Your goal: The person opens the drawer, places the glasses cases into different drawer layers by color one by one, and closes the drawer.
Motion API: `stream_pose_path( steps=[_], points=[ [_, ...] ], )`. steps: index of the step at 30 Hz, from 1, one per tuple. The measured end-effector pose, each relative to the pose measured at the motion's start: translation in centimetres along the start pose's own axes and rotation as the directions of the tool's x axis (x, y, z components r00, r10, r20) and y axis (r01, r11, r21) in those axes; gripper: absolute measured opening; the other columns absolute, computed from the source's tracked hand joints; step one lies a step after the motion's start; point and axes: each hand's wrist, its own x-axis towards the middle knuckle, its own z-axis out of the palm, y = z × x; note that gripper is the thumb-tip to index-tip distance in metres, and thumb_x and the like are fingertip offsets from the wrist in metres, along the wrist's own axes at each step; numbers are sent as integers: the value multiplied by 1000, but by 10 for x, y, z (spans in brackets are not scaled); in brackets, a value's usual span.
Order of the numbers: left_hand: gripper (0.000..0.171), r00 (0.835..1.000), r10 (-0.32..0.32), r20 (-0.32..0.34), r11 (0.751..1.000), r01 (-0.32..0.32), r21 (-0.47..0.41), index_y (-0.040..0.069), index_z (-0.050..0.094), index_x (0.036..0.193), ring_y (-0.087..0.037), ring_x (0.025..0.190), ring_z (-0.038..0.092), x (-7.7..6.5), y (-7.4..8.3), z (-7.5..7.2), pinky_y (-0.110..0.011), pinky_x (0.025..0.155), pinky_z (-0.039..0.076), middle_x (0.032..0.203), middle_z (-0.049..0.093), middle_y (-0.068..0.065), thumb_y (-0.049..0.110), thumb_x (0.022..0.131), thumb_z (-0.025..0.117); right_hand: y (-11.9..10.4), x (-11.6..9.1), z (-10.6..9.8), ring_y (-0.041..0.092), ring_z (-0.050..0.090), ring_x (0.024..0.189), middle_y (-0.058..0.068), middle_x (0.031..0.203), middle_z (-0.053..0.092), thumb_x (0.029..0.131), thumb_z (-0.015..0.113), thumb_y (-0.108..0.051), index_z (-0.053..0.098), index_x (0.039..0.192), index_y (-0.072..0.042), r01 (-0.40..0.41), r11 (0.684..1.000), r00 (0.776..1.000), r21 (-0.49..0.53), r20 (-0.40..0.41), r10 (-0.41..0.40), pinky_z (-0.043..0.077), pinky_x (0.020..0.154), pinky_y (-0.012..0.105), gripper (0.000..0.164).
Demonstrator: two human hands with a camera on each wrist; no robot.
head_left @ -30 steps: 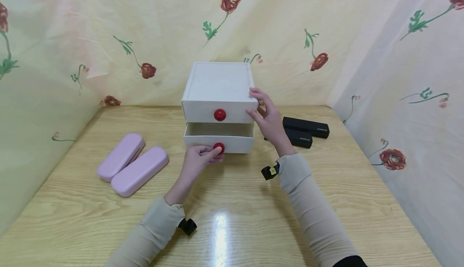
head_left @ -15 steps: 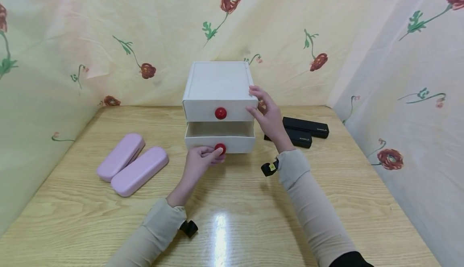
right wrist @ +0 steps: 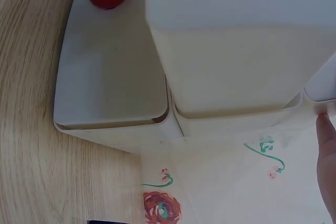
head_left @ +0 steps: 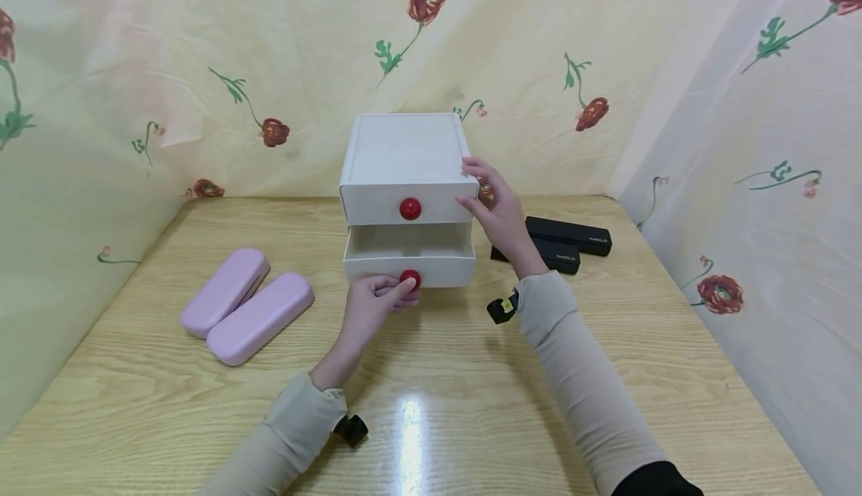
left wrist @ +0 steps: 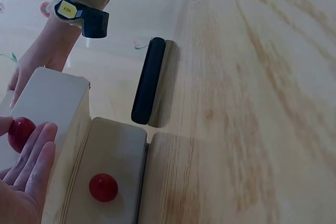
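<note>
A white drawer cabinet (head_left: pixel 407 148) with red round knobs stands at the back middle of the table. Its middle drawer (head_left: pixel 444 271) is pulled partway out, and the inside that shows holds nothing. My left hand (head_left: pixel 367 305) pinches that drawer's knob (left wrist: pixel 21 134) between thumb and fingers. On the upper right front corner, my right hand (head_left: pixel 501 219) holds the cabinet, thumb on the front and fingers along the top edge and side. Beneath the pulled drawer, the closed lowest drawer (left wrist: pixel 123 148) shows in the left wrist view but is hidden in the head view.
Left of the cabinet, two lilac oblong cases (head_left: pixel 259 319) lie side by side on the wooden table (head_left: pixel 168 421). Two long black boxes (head_left: pixel 572 234) lie to its right, near my right hand. Flowered cloth (head_left: pixel 303 54) hangs behind and at both sides.
The middle drawer has slid slightly further out toward me, with my left hand moving along on its knob. My right hand stays at the cabinet's corner.
</note>
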Motion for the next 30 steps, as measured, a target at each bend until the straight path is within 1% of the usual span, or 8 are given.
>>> stream_pose_path(
  steps=[3, 6, 9, 13, 16, 19, 23, 30],
  points=[
    [28, 1000, -1, -2, 1000, 1, -3, -11, 69, 97, -21, 77, 74, -1, 0, 0, -48, 84, 57, 92, 73, -26, 16, 90, 69, -1, 1, 0, 15, 50, 103, 3, 148, 47, 90, 67, -10, 54, 131, -4, 1, 1000, 1000, 3, 1, -1, 48, 100, 49, 43],
    [27, 1000, -9, -2, 1000, 9, -7, -11, 69, 97, -21, 76, 74, -3, 0, 1, -44, 82, 58, 93, 73, -26, 14, 90, 69, -2, 1, 0, 16, 50, 103, 3, 148, 47, 90, 67, -11, 54, 131, -4, -2, 1000, 1000, 4, 4, 2, 48, 100, 49, 43],
    [26, 1000, -12, -3, 1000, 12, -15, -12, 69, 97, -22, 76, 74, -7, 1, 1, -45, 82, 58, 93, 73, -26, 13, 90, 69, -2, 1, 0, 16, 50, 102, 3, 148, 47, 91, 67, -10, 54, 131, -4, -1, 1000, 1000, 3, 5, 1, 49, 100, 47, 43],
    [25, 1000, -10, -9, 999, 9, -35, -12, 68, 97, -21, 74, 74, -10, 1, 2, -49, 83, 57, 92, 72, -26, 11, 90, 68, -1, 1, 0, 16, 50, 100, 3, 148, 47, 91, 66, -10, 54, 131, -4, 3, 1000, 1000, 0, 5, -3, 50, 95, 32, 43],
    [24, 1000, -9, -15, 999, 8, -37, -12, 68, 96, -19, 73, 74, -12, 0, 3, -47, 82, 58, 90, 73, -26, 11, 90, 68, 0, 1, 0, 17, 49, 100, 2, 148, 47, 91, 67, -11, 54, 132, -4, 0, 1000, 1000, -4, 4, 0, 49, 90, 23, 43],
    [24, 1000, -18, -17, 999, 18, -42, -12, 68, 96, -20, 74, 74, -14, 0, 3, -47, 82, 58, 90, 73, -25, 11, 89, 69, 0, 1, 0, 18, 49, 100, 2, 148, 47, 91, 66, -12, 55, 132, -5, -9, 1000, 1000, -9, 3, 9, 48, 91, 23, 43],
    [24, 999, -44, -17, 998, 43, -52, -11, 69, 96, -20, 75, 74, -17, 1, 3, -49, 84, 56, 90, 73, -25, 12, 89, 69, -1, 0, 0, 14, 49, 100, 2, 148, 46, 92, 65, -11, 54, 132, -4, -29, 1000, 1000, -1, 4, 29, 48, 92, 24, 43],
    [25, 999, -52, -15, 997, 51, -61, -12, 67, 99, -20, 75, 74, -20, -2, 4, -46, 81, 58, 91, 73, -25, 11, 91, 67, -1, 0, 0, 10, 48, 100, 1, 149, 46, 92, 65, -11, 54, 133, -5, -45, 999, 999, 22, 2, 45, 47, 98, 33, 43]
  ],
)
